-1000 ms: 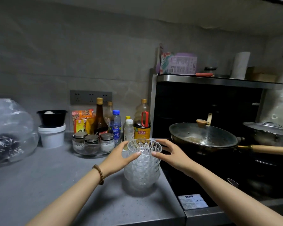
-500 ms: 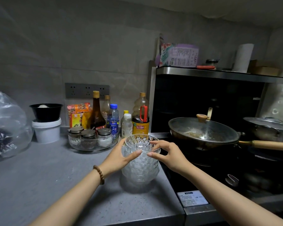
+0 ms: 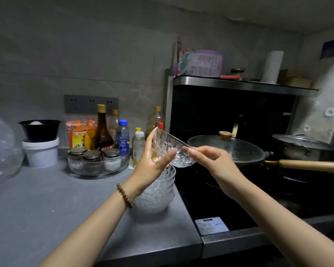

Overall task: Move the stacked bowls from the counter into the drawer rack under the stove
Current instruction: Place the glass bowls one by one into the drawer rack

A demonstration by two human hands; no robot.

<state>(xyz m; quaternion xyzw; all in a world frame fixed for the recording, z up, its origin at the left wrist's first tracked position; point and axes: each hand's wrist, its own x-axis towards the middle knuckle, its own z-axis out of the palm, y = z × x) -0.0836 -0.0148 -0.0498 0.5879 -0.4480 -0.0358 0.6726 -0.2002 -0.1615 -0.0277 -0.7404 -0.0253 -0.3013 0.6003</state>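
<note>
A clear cut-glass bowl (image 3: 170, 149) is lifted and tilted above the stack, its opening turned up and to the right. My left hand (image 3: 152, 164) grips its left rim and underside. My right hand (image 3: 206, 160) pinches its right rim with fingertips. Below them the stack of glass bowls (image 3: 156, 193) stands on the grey counter (image 3: 46, 205) by its right edge, partly hidden by my left wrist. The drawer rack under the stove is out of view.
A lidded wok (image 3: 228, 149) with a wooden handle and a steel pot (image 3: 305, 147) sit on the black stove at right. Behind the stack are a glass tray of spice jars (image 3: 96, 162), several bottles (image 3: 102, 130), a white tub (image 3: 41, 151) and a plastic bag (image 3: 0, 151).
Both hands closed on the top bowl and lifted it off the stack, tilting it. The rest of the stack stayed on the counter.
</note>
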